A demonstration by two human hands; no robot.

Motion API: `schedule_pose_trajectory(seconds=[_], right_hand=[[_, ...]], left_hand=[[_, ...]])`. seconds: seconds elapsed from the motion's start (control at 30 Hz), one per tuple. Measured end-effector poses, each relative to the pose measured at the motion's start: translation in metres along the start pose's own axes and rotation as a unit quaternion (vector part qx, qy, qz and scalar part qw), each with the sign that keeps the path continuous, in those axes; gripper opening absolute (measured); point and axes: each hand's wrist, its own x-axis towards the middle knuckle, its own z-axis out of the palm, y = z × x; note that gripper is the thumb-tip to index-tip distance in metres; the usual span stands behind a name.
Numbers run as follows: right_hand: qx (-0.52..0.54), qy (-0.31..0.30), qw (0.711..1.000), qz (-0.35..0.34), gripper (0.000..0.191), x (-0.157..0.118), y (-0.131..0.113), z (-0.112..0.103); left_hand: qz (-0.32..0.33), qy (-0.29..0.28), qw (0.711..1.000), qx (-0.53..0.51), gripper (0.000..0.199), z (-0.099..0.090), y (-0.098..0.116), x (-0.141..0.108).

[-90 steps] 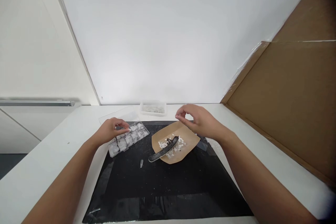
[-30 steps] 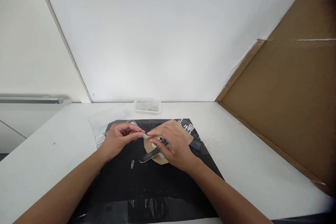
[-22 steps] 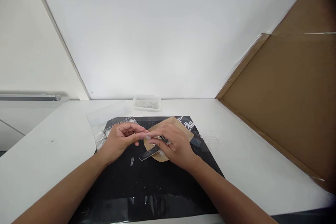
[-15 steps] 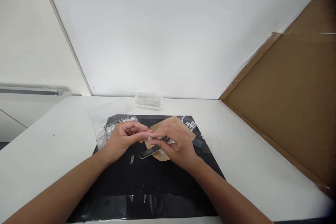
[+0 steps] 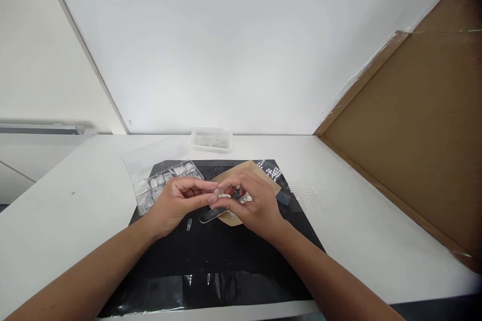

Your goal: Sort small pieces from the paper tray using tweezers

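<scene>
Close together over the black mat (image 5: 211, 256), my two hands meet at a small translucent nail tip (image 5: 216, 192). My left hand (image 5: 178, 203) pinches it between thumb and fingers. The thumb and index finger of my right hand (image 5: 254, 200) close on it from the other side. Below them lies a dark nail file (image 5: 211, 214), partly hidden by my right hand, on and beside a brown paper sheet (image 5: 231, 220). One loose clear nail tip (image 5: 189, 224) rests on the mat near my left wrist.
Behind my left hand, a clear compartment case (image 5: 145, 195) with its lid (image 5: 150, 158) open holds several nail tips. A translucent tub (image 5: 211, 148) stands by the wall. White stickers (image 5: 271, 172) dot the mat's far right corner. A cardboard panel (image 5: 406, 150) borders the right.
My right index finger has lifted and curled a little, and the nail tip now sits more upright between the fingers. The view has shifted slightly; the things on the mat stay in place.
</scene>
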Motion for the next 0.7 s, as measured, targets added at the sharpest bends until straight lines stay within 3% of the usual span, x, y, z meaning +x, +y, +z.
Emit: schedule_pose_trajectory(seconds=[0.2,0.5,0.7], right_hand=[[0.040,0.020,0.999,-0.024,0.020,-0.0020,0.0014,0.0016],[0.023,0.026,0.997,-0.074,0.027,-0.0038,0.0056,0.0012],[0.033,0.031,0.995,-0.094,0.034,-0.0039,0.0068,0.0022]], left_hand=[[-0.017,0.004,1.000,-0.007,0.053,-0.0004,0.0018,-0.0021],[-0.017,0.013,1.000,0.013,0.028,0.0031,0.0037,-0.0014],[-0.007,0.000,1.000,-0.023,0.023,0.0038,0.0028,-0.0012]])
